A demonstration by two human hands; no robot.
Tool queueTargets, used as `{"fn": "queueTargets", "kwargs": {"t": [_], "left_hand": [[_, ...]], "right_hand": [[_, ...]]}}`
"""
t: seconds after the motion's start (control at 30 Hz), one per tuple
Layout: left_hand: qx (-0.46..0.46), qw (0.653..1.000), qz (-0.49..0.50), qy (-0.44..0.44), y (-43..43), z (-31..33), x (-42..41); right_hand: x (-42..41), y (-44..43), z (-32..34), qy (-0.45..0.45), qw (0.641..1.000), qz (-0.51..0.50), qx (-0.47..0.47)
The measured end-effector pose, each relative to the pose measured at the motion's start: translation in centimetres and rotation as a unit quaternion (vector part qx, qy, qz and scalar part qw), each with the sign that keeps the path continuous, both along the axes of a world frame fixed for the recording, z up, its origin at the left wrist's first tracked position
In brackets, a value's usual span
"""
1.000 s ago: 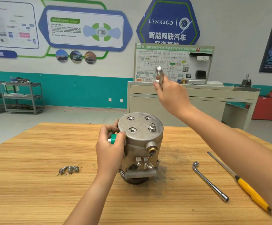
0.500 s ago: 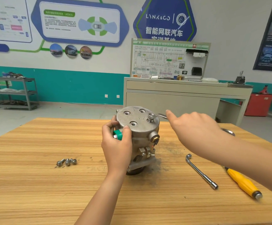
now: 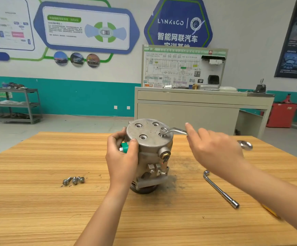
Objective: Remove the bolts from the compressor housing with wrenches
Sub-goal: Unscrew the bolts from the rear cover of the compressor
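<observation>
Head view: the compressor housing [image 3: 149, 151] stands on the wooden bench [image 3: 37, 201], near the middle and toward its far edge. It is a dull grey cast-metal cylinder, scuffed and dusty, with a brass-coloured fitting and small brackets on the side facing the camera. Its long axis is vertical, with the dark pulley end down on the bench. The flat round end face points up and tips slightly toward the camera.

That face shows 3 empty bolt holes and 1 bolt [image 3: 162, 135] still seated at its right edge. The ring end of a wrench [image 3: 177, 130] sits on this bolt, and its handle runs out to the right, roughly level.

The left hand [image 3: 122, 162] grips the housing's left side, fingers curled round it beside a green cap [image 3: 126, 147]. The right hand [image 3: 215, 151] holds the wrench handle under its palm, index finger stretched along it; the thumb is hidden.

3 loose bolts [image 3: 74, 180] lie together left of the housing. An L-shaped socket wrench [image 3: 221, 189] lies to its right.
</observation>
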State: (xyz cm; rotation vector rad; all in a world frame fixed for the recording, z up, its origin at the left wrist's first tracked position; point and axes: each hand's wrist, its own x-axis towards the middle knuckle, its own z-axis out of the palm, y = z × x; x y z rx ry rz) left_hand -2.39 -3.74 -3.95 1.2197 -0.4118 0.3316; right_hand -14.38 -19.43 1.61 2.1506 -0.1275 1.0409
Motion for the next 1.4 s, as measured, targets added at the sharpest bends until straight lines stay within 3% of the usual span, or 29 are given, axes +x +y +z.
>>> {"fn": "queueTargets", "kwargs": {"t": [0.13,0.27,0.47,0.6,0.73,0.8,0.87,0.97,1.07,1.17,1.2,1.33,1.4], "left_hand": [[-0.005,0.999,-0.027,0.021,0.6,0.3,0.7],[0.010,0.999,-0.033,0.026,1.2,0.4,1.2],[0.040,0.998,-0.034,0.022,2.0,0.6,1.9],[0.054,0.997,-0.043,0.026,2.5,0.5,2.5],[0.097,0.994,-0.051,-0.025,2.8,0.9,2.7],[0.167,0.979,-0.008,-0.113,3.5,1.4,2.8],[0.246,0.940,0.051,-0.233,3.9,2.2,2.7],[0.340,0.883,0.019,-0.322,3.4,3.9,2.1],[0.435,0.820,-0.010,-0.373,2.3,5.5,2.1],[0.452,0.809,-0.052,-0.372,2.2,7.0,2.8],[0.455,0.809,-0.063,-0.366,2.3,7.4,3.1],[0.514,0.773,-0.083,-0.362,2.2,8.1,4.0],[0.502,0.786,-0.084,-0.350,2.2,8.4,4.1]], "right_hand": [[3.3,-3.8,1.0,-0.006,0.988,0.152,-0.003],[8.8,-3.6,3.4,0.035,0.983,0.179,-0.025],[13.9,1.2,5.2,0.133,0.927,0.345,-0.065],[13.7,1.5,5.1,0.026,0.935,0.354,-0.010],[12.3,1.1,4.9,-0.062,0.928,0.341,0.137],[11.1,0.6,4.6,-0.088,0.901,0.323,0.277],[10.3,-0.1,3.8,-0.098,0.869,0.284,0.394],[10.0,-0.9,2.1,-0.021,0.820,0.242,0.518],[10.1,-0.4,0.0,0.059,0.728,0.272,0.627],[10.2,0.2,-1.0,0.073,0.616,0.300,0.725],[10.2,0.3,-1.0,0.069,0.596,0.305,0.740],[10.6,0.9,-0.8,0.068,0.610,0.299,0.731],[10.5,1.1,-0.7,0.069,0.605,0.304,0.733]]}}
